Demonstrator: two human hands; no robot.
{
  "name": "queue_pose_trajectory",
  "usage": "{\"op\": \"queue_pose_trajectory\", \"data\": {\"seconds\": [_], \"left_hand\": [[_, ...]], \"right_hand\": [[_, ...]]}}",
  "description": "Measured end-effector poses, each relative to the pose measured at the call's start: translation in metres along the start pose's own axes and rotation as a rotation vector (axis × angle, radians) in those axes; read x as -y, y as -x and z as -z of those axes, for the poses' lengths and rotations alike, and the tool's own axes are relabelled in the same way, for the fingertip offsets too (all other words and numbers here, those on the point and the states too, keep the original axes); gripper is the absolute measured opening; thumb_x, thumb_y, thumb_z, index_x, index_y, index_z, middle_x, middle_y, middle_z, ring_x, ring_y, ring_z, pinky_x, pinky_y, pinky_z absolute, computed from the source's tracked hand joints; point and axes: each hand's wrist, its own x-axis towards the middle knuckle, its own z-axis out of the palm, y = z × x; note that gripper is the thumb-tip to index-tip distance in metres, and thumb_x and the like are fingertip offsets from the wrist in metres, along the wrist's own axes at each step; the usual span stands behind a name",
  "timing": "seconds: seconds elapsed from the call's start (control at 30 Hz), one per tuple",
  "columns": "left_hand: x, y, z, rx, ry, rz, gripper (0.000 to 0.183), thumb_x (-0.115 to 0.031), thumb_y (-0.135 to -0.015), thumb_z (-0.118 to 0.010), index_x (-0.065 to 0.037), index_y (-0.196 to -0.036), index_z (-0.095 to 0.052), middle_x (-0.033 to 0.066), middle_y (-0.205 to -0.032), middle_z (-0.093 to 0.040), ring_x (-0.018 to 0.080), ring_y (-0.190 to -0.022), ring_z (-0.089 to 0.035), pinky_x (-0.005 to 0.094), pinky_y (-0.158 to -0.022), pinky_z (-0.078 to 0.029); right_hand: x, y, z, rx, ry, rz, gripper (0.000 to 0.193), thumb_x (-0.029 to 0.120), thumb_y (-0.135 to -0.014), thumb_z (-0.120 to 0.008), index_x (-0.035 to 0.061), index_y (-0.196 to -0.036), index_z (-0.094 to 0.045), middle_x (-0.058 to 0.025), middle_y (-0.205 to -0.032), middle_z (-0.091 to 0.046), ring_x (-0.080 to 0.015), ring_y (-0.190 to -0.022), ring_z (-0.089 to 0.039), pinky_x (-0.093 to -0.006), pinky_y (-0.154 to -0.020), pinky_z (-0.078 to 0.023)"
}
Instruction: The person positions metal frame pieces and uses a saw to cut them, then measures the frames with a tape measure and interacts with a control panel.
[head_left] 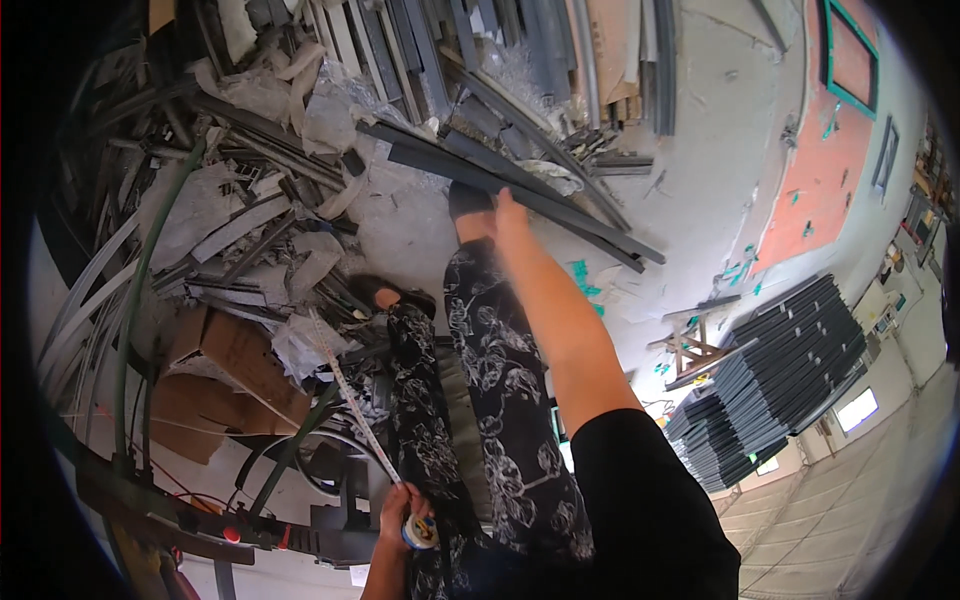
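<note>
My left hand (pixel 394 512) is closed around a tape measure (pixel 421 533) low in the view, beside my left thigh. Its pale blade (pixel 352 405) is drawn out and slants up and away to the left, past a sheet of crumpled plastic. Farther off, my outstretched right hand (pixel 508 214) is closed on the near edge of a long dark grey profile bar (pixel 450 170). That bar lies slantwise by my right shoe. A second dark bar (pixel 600 243) runs close along it. My right fingers are partly hidden behind the bar.
Scrap strips and plastic wrap (pixel 250 215) litter the floor at left, around an open cardboard box (pixel 225 370). Long profiles (pixel 420 50) lie at the far side. Stacked dark profiles (pixel 790 350) stand at right, near a wooden trestle (pixel 695 350). A green strip (pixel 150 260) arches at left.
</note>
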Motion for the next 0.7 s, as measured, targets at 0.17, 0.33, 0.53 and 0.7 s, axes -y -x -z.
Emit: {"op": "queue_pose_trajectory", "data": {"seconds": [0.17, 0.33, 0.53, 0.7], "left_hand": [[-0.001, -0.009, -0.001, 0.064, -0.006, 0.109, 0.031, -0.034, -0.098, -0.042, -0.005, -0.094, -0.052, 0.0041, -0.063, -0.041, 0.0180, -0.059, -0.045, 0.0364, -0.062, -0.046], [-0.003, -0.008, -0.011, 0.096, -0.047, 0.056, 0.031, -0.033, -0.098, -0.042, -0.004, -0.094, -0.052, 0.0042, -0.063, -0.041, 0.0172, -0.060, -0.044, 0.0343, -0.062, -0.044], [-0.001, -0.009, -0.005, 0.104, -0.134, -0.021, 0.031, -0.035, -0.096, -0.046, -0.005, -0.091, -0.052, 0.0044, -0.063, -0.042, 0.0183, -0.059, -0.045, 0.0314, -0.060, -0.043], [0.011, -0.003, -0.004, 0.054, -0.095, -0.182, 0.027, -0.032, -0.097, -0.045, -0.006, -0.090, -0.051, 0.0034, -0.062, -0.043, 0.0179, -0.055, -0.045, 0.0334, -0.058, -0.045]], "right_hand": [[0.027, -0.047, -0.025, -0.065, -0.560, -0.268, 0.037, 0.036, -0.094, -0.050, 0.0008, -0.106, -0.053, -0.0166, -0.092, -0.061, -0.0273, -0.078, -0.063, -0.0374, -0.065, -0.056], [-0.017, -0.033, 0.015, 0.264, -0.745, -0.289, 0.024, 0.025, -0.094, -0.053, 0.0053, -0.108, -0.052, -0.0134, -0.100, -0.061, -0.0267, -0.087, -0.062, -0.0394, -0.072, -0.056], [-0.048, 0.116, 0.113, 0.348, -0.674, -0.385, 0.016, 0.023, -0.092, -0.058, 0.0100, -0.101, -0.054, -0.0044, -0.094, -0.061, -0.0205, -0.090, -0.061, -0.0389, -0.083, -0.053], [-0.005, 0.234, 0.148, 0.532, -0.435, -0.125, 0.017, 0.019, -0.091, -0.059, 0.0091, -0.101, -0.049, -0.0050, -0.093, -0.061, -0.0209, -0.088, -0.062, -0.0395, -0.078, -0.054]]}}
